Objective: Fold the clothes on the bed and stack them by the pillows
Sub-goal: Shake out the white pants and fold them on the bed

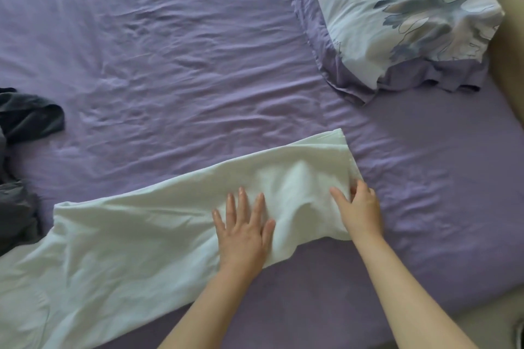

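A long white garment [127, 241] lies stretched across the near side of the purple bed, running from the lower left up to the right. My left hand [243, 229] rests flat on it with the fingers spread. At the garment's right end, my right hand [358, 210] pinches the cloth's edge between thumb and fingers. The floral pillow [402, 14] lies at the upper right, apart from the garment.
A dark grey crumpled garment [22, 150] lies at the left edge of the bed. The purple sheet [175, 59] is wrinkled across the middle. The bed's near right corner [482, 278] meets a pale floor, and a beige headboard or wall [510, 65] stands at the right.
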Demonstrator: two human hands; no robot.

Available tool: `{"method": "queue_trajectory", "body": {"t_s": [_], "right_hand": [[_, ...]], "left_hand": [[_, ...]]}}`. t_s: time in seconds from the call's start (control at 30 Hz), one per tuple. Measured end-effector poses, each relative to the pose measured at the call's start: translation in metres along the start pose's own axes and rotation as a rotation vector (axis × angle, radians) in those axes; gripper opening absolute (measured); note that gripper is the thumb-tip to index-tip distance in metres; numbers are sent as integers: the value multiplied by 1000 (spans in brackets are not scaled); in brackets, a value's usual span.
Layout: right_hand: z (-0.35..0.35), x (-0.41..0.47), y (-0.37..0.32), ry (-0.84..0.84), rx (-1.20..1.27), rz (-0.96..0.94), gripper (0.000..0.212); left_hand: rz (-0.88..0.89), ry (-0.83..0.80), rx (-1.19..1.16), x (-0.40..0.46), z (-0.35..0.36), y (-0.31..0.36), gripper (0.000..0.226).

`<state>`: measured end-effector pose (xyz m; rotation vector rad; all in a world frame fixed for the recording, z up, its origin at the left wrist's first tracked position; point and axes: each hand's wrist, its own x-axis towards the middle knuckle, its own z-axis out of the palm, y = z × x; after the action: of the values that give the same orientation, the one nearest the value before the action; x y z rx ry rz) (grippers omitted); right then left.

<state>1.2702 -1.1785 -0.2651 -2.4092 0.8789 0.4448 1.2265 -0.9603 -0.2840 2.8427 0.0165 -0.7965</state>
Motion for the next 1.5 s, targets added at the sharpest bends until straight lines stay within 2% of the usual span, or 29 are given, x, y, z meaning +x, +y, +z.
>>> {"method": "queue_trajectory", "body": {"t_s": [0.13,0.27,0.4,0.53,0.67,0.83,1.07,1.13,1.23,1.3,1.4,1.5], "right_hand": [[-15,13,0,-171,242,-10,30],[-33,23,-2,-149,168,-181,24],[-47,38,-2,-38,14,-283,33],[-37,39,7,-124,-89,-235,40],[-27,31,22,-150,-250,-355,64],[-22,33,30,-93,-263,-298,64],[-11,26,45,174,-326,-243,45],[-9,27,47,149,-383,-243,43],[-5,28,52,171,-403,-365,21],[-6,27,52,174,-405,-357,15],[-10,34,39,142,-310,-269,16],[-11,55,5,97,-105,-243,25]], "left_hand": [[-1,-32,10,9,-5,6,61],[12,-63,-6,12,-14,14,62],[126,-6,-9,18,-18,35,63],[231,-40,68,31,-15,64,65],[284,-68,141,47,-7,83,69],[348,-38,223,74,-14,97,72],[422,25,286,117,-32,121,72],[429,36,298,123,-29,127,73],[444,46,314,126,-23,129,75],[458,30,311,130,-23,128,78],[480,-24,320,138,-30,129,86],[492,-16,286,131,-33,125,89]]}}
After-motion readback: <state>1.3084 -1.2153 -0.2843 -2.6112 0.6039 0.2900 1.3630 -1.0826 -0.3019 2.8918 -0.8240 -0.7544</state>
